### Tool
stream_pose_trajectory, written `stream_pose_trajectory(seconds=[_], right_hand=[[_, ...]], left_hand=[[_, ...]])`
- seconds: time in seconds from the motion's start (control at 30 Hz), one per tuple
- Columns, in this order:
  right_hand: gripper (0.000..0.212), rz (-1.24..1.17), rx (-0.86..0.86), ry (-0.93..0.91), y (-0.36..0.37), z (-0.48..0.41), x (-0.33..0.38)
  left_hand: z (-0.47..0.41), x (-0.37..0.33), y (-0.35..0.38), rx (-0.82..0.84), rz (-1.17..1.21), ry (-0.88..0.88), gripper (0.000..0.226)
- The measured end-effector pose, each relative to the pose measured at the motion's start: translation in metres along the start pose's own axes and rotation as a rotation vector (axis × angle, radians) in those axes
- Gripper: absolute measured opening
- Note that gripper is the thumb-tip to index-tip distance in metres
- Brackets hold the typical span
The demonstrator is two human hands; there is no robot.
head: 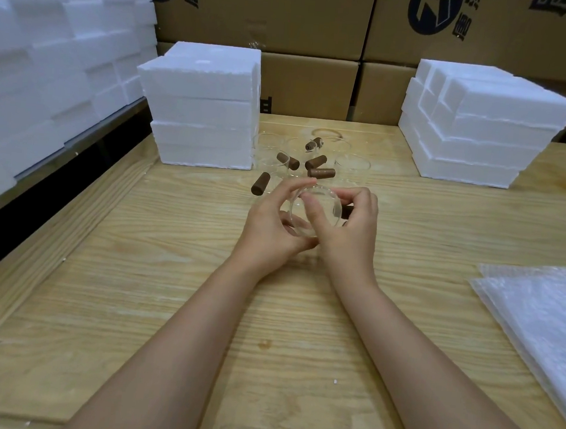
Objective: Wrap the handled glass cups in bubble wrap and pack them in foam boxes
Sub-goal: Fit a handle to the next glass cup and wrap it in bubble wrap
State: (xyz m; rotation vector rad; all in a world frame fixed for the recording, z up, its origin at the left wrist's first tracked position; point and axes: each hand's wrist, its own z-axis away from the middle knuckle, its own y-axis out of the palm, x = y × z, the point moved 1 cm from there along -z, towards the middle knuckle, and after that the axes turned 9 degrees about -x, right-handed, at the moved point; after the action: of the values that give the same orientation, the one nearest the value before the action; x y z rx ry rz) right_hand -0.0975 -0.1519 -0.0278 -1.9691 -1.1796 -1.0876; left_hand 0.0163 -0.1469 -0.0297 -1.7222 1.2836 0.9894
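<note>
Brown cardboard cartons with dark printed marks, stacked in rows, form the back wall. Pale wood-grain counter fills the foreground. Item: white foam boxes, left stack, at the rear left of the counter. Item: white foam boxes, right stack, at the rear right, well apart from the left stack. Item: further white foam blocks piled high beyond the counter's left edge. Item: group of clear glass cups with brown cylindrical handles, standing on the counter between the two stacks, just beside the left one; the glass is faint and an exact count cannot be made. Item: one clear glass cup, held at mid-counter in front of that group, tilted with its mouth towards the viewer, its brown handle showing at the right. Left hand: fingers curled round the cup's left side and upper rim, gripping it. Right hand: thumb laid across the cup's front, fingers bent over its upper right rim, gripping it. Item: sheets of clear bubble wrap, loosely stacked flat at the counter's right edge, apart from both hands.
</note>
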Motion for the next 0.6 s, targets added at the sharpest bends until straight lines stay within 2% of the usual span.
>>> stream_pose_trajectory(seconds=[0.13,0.23,0.4,0.6], right_hand=[[0.064,0.141,0.029,-0.121,0.0023,0.0023,0.0022],[0.072,0.178,0.04,-0.124,0.0021,0.0035,0.0029],[0.054,0.15,0.008,-0.154,-0.0001,0.0033,0.0046],[0.02,0.035,-0.041,-0.096,-0.0017,-0.0012,0.0045]], left_hand=[[-0.001,0.0031,0.0,-0.019,0.033,-0.018,0.069],[-0.0013,0.0051,0.0007,-0.031,0.026,-0.026,0.068],[0.0007,0.0007,0.0005,-0.01,0.06,-0.044,0.068],[0.0001,0.0019,0.0001,-0.02,0.019,-0.047,0.07]])
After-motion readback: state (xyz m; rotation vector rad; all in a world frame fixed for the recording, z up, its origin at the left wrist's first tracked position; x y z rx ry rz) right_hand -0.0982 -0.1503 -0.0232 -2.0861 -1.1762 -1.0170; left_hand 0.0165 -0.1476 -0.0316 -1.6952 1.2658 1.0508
